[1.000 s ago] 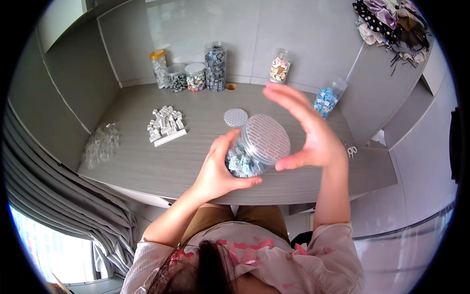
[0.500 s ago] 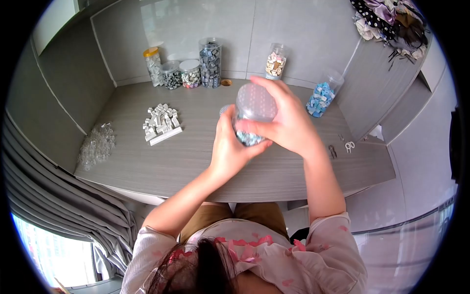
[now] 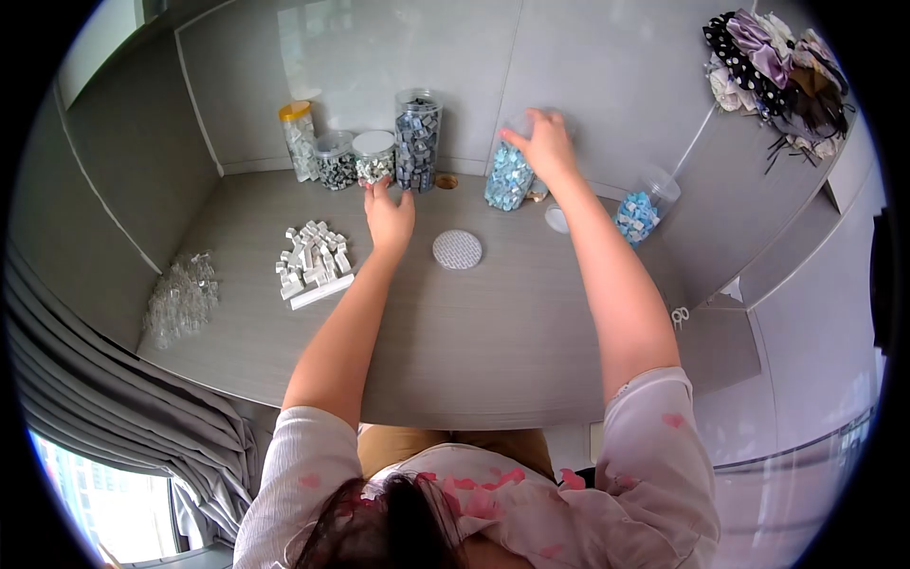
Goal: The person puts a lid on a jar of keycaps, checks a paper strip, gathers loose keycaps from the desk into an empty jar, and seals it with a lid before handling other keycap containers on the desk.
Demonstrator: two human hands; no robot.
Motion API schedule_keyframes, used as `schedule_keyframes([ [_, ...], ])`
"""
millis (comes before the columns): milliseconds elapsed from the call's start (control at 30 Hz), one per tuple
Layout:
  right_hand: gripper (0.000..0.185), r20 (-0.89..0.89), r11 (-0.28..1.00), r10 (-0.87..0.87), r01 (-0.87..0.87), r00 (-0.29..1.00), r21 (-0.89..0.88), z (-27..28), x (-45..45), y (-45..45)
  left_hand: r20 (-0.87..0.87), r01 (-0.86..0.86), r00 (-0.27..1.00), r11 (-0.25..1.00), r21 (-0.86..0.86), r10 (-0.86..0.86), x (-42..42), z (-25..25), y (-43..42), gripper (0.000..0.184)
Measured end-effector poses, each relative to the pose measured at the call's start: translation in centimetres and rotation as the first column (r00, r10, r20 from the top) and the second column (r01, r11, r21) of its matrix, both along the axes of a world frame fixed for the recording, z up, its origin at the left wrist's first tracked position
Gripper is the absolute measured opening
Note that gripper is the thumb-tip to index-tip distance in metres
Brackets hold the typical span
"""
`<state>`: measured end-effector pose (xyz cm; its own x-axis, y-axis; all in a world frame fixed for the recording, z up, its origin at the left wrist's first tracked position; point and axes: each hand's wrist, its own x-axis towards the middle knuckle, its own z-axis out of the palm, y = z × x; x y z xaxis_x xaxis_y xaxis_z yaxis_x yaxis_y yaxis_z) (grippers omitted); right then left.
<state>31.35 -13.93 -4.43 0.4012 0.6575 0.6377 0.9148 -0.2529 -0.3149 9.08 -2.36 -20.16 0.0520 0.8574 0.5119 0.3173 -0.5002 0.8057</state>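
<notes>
My right hand (image 3: pixel 545 150) is at the back of the desk, its fingers curled round the top of a tall clear jar (image 3: pixel 510 180) of light blue pieces. The jar stands almost upright in front of another container, mostly hidden. My left hand (image 3: pixel 391 220) reaches toward a small jar with a white lid (image 3: pixel 373 159). Its fingers are apart, with the tips at the jar's lower front; I cannot tell whether they touch. Between my hands a round patterned disc (image 3: pixel 458 250) lies flat. A small whitish disc (image 3: pixel 556 219) lies under my right wrist.
A tall jar of grey-blue pieces (image 3: pixel 418 142), a dark-pieced jar (image 3: pixel 336 161) and a yellow-lidded jar (image 3: pixel 299 142) line the back. White blocks (image 3: pixel 315 258) and clear pieces (image 3: pixel 182 299) lie left. A tilted blue-pieced jar (image 3: pixel 639 216) stands right, near white scissors (image 3: pixel 680 317).
The jar of light blue pieces, held in both hands before, has moved to the back of the desk in my right hand. My left hand has let go and moved left toward the white-lidded jar.
</notes>
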Motion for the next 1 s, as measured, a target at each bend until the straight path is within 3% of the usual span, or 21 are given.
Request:
schedule_keyframes([
  [100,0.051,0.416,0.978,-0.095,0.008,0.904,0.208,-1.5,-0.1,0.9,0.068,-0.012,0.998,0.999,0.030,0.010,1.3,1.1,1.0,0.066],
  [167,0.053,0.373,0.986,0.138,-0.163,0.917,0.035,-2.7,-3.5,-0.9,0.076,-0.057,0.996,0.994,0.088,0.050,2.7,1.9,2.3,0.085],
  [233,0.068,-0.086,0.892,0.280,-0.292,0.956,-0.346,-4.3,-8.3,-3.5,0.051,-0.137,0.990,0.986,0.100,0.132,4.0,4.2,2.1,0.094],
  [300,0.084,-0.088,0.801,0.334,-0.331,0.939,-0.499,-9.4,-10.3,-4.7,0.022,-0.183,0.983,0.982,0.045,0.183,5.7,4.6,2.7,0.107],
  [367,0.089,-0.042,0.820,0.397,-0.375,0.917,-0.432,-14.1,-10.5,-5.1,-0.079,-0.267,0.961,0.963,-0.025,0.264,7.1,6.5,2.2,0.110],
  [500,0.077,-0.281,0.861,0.374,-0.443,0.884,-0.248,-11.6,-9.6,-5.6,-0.174,-0.251,0.956,0.965,-0.068,0.236,7.3,7.1,4.4,0.106],
  [567,0.067,-0.201,0.915,0.400,-0.402,0.894,0.033,-8.9,-8.4,-5.3,-0.172,-0.217,0.961,0.976,0.004,0.215,6.4,7.2,3.8,0.101],
  [600,0.067,-0.152,0.926,0.377,-0.367,0.913,0.093,-7.4,-7.2,-4.8,-0.174,-0.199,0.963,0.979,0.043,0.204,6.0,7.3,3.2,0.098],
  [633,0.071,-0.154,0.902,0.406,-0.368,0.901,0.223,-5.6,-6.4,-4.3,-0.168,-0.166,0.969,0.982,0.090,0.179,5.6,7.1,2.5,0.096],
  [733,0.072,-0.078,0.879,0.406,-0.366,0.910,0.306,-1.4,-4.6,-2.7,-0.178,-0.069,0.977,0.968,0.241,0.114,4.4,6.9,-0.7,0.087],
  [767,0.071,-0.073,0.867,0.427,-0.385,0.901,0.316,-0.7,-4.2,-2.0,-0.113,0.044,0.993,0.985,0.165,-0.025,4.3,7.2,-1.3,0.087],
  [833,0.069,-0.144,0.873,0.465,-0.426,0.874,0.238,0.1,-4.2,-0.8,0.057,0.281,0.957,0.959,0.042,-0.283,4.2,7.5,-2.0,0.089],
  [900,0.064,-0.135,0.838,0.543,-0.523,0.829,0.155,0.3,-4.2,-0.3,0.042,0.385,0.919,0.916,0.112,-0.392,3.9,7.0,-3.0,0.091],
  [967,0.058,-0.112,0.759,0.645,-0.651,0.756,-0.019,0.3,-4.8,-1.7,0.035,0.564,0.824,0.825,0.045,-0.565,2.6,7.1,-5.6,0.092],
  [1000,0.052,-0.167,0.740,0.656,-0.671,0.736,-0.053,0.8,-5.3,-3.1,0.138,0.679,0.732,0.732,-0.061,-0.667,2.1,6.0,-5.9,0.090],
])
